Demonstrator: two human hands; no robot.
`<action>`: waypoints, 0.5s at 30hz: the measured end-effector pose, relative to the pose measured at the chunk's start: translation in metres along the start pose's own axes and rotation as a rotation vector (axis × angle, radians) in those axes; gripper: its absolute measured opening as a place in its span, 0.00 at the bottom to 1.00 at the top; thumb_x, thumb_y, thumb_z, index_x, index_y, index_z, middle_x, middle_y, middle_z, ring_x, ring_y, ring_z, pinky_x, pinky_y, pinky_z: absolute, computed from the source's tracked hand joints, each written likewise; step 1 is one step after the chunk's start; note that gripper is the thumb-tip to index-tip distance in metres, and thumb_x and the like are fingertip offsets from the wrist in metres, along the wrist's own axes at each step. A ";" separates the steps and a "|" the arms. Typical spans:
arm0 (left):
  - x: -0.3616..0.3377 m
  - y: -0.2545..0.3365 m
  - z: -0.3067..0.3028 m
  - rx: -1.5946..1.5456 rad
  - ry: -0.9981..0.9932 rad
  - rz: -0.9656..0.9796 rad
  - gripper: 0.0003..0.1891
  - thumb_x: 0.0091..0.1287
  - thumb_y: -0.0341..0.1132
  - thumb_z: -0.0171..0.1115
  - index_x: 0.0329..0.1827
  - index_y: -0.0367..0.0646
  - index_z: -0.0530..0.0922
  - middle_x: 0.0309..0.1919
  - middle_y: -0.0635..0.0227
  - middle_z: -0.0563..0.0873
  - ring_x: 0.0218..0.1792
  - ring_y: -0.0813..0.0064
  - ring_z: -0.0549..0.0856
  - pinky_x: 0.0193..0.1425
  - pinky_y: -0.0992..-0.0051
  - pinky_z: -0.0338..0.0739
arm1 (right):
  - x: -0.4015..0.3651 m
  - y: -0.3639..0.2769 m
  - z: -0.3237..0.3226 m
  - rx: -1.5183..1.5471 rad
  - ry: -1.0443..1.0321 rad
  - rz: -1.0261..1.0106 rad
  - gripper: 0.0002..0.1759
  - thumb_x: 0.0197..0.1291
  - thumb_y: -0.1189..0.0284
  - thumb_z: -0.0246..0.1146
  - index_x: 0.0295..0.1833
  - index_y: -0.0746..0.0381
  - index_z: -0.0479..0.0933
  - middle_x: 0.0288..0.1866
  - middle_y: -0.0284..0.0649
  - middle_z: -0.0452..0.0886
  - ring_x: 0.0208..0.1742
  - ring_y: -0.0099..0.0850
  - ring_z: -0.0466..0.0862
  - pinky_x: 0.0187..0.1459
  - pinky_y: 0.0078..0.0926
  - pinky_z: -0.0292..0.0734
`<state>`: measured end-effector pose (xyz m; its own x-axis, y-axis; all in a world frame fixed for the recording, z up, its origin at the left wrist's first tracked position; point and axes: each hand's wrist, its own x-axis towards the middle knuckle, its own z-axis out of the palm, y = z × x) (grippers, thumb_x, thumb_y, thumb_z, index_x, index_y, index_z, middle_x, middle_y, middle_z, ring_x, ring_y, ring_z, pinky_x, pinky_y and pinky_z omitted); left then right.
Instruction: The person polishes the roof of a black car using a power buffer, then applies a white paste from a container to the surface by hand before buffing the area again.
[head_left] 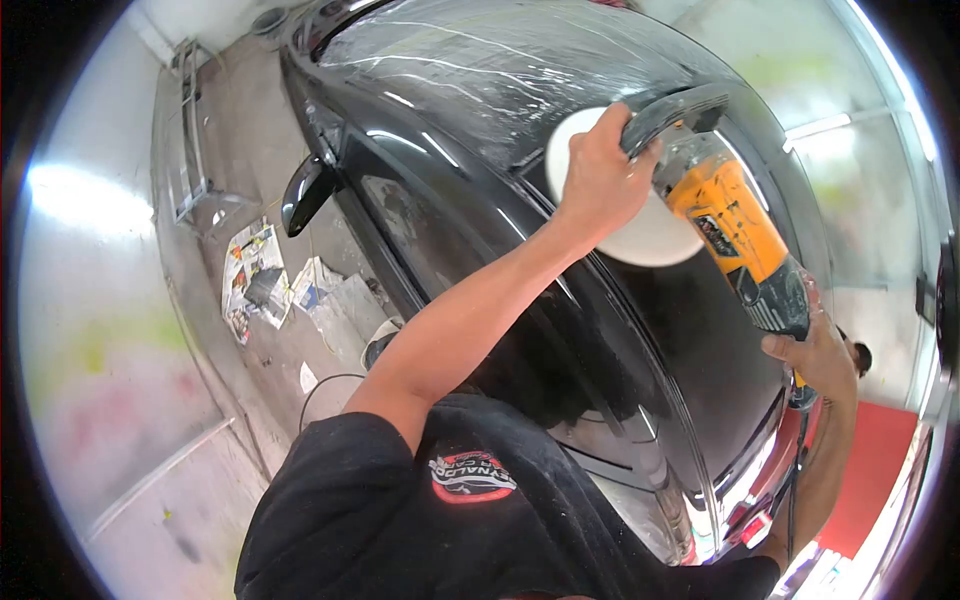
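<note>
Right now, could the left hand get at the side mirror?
Probably not without letting go: the left hand grips the front handle of the polisher, well away from the side mirror.

The person wears a black T-shirt (540,545), its cloth plain around one chest logo (472,478) – an emblem with a red-orange outline and rounded corners. White lettering runs across the upper part of the logo (some letters are lost at its edge). To one side of the logo, the left sleeve (325,475) is short, loose and black; to the other, the right sleeve (738,580) is black too – only partly visible.
</note>
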<state>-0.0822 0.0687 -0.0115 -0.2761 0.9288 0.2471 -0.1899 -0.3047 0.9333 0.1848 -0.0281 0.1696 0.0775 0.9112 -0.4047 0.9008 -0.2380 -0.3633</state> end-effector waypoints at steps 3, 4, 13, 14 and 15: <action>-0.051 -0.018 0.033 0.071 -0.104 0.000 0.10 0.67 0.31 0.70 0.38 0.34 0.77 0.26 0.53 0.85 0.28 0.72 0.83 0.35 0.65 0.76 | -0.029 0.072 0.023 0.063 0.042 -0.059 0.65 0.40 0.70 0.85 0.84 0.62 0.56 0.70 0.44 0.77 0.70 0.33 0.76 0.73 0.30 0.66; -0.068 -0.020 0.040 0.068 -0.145 -0.009 0.10 0.67 0.31 0.70 0.37 0.34 0.76 0.24 0.54 0.84 0.27 0.73 0.82 0.33 0.66 0.75 | -0.042 0.090 0.030 0.085 0.058 -0.053 0.65 0.39 0.70 0.85 0.84 0.63 0.56 0.70 0.44 0.77 0.71 0.33 0.75 0.76 0.31 0.62; -0.243 0.086 0.112 -0.209 -0.671 0.058 0.12 0.73 0.32 0.67 0.53 0.36 0.78 0.29 0.52 0.85 0.30 0.67 0.87 0.37 0.68 0.78 | -0.337 0.185 0.071 0.369 0.269 0.246 0.67 0.37 0.66 0.86 0.83 0.67 0.57 0.71 0.43 0.75 0.73 0.34 0.72 0.76 0.33 0.61; -0.240 0.074 0.095 -0.253 -0.717 0.060 0.13 0.73 0.32 0.66 0.55 0.36 0.78 0.30 0.53 0.85 0.30 0.67 0.87 0.37 0.68 0.78 | -0.341 0.162 0.101 0.431 0.296 0.320 0.68 0.37 0.65 0.87 0.83 0.68 0.56 0.71 0.44 0.75 0.74 0.34 0.72 0.76 0.33 0.62; -0.242 0.073 0.107 -0.226 -0.789 0.061 0.15 0.73 0.31 0.66 0.59 0.36 0.78 0.32 0.53 0.87 0.31 0.63 0.89 0.38 0.67 0.79 | -0.347 0.160 0.105 0.410 0.354 0.204 0.69 0.36 0.63 0.88 0.83 0.69 0.56 0.72 0.46 0.74 0.73 0.36 0.73 0.76 0.33 0.63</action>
<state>0.0718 -0.1555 0.0252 0.4354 0.7588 0.4844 -0.4040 -0.3162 0.8584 0.2570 -0.4176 0.1644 0.4339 0.8735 -0.2207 0.6186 -0.4669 -0.6319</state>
